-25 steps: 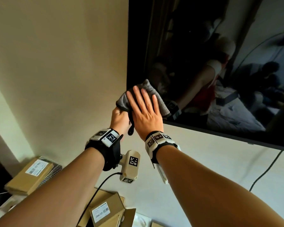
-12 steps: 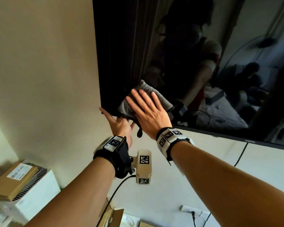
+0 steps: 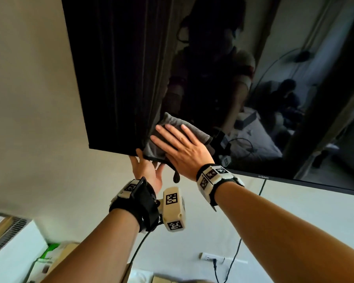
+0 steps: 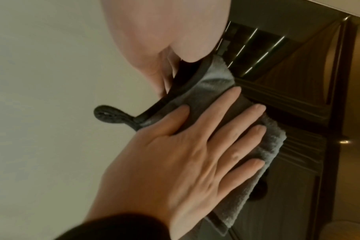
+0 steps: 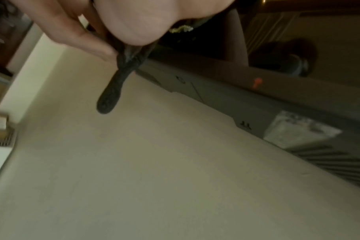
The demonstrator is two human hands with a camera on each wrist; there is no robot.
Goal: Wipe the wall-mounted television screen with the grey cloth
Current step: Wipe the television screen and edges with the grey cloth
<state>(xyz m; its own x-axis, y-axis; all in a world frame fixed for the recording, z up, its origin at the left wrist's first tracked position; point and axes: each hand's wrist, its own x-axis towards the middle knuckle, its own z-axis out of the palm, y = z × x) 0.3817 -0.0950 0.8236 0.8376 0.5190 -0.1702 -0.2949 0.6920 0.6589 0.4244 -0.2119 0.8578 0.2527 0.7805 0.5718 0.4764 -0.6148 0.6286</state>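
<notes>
The wall-mounted television (image 3: 121,78) fills the upper head view, its dark screen reflecting the room. A folded grey cloth (image 3: 173,124) lies against the screen just above the bottom edge, right of the lower left corner. My right hand (image 3: 178,144) presses it flat with straight, spread fingers; the left wrist view shows the same right hand (image 4: 195,146) on the cloth (image 4: 271,142). The cloth's dark hanging loop (image 3: 176,177) dangles below the frame. My left hand (image 3: 146,170) reaches up from below, its straight fingers touching the television's bottom edge beside the cloth.
A black cable (image 3: 236,260) hangs from the television to a wall socket (image 3: 209,258). A white vented appliance (image 3: 10,242) stands at the lower left, with cardboard boxes (image 3: 70,252) beside it. Bare cream wall (image 3: 29,99) lies left of the screen.
My left hand let go of the cloth's lower corner and opened under the television's bottom edge. My right hand slid the cloth rightward, away from the screen's left edge.
</notes>
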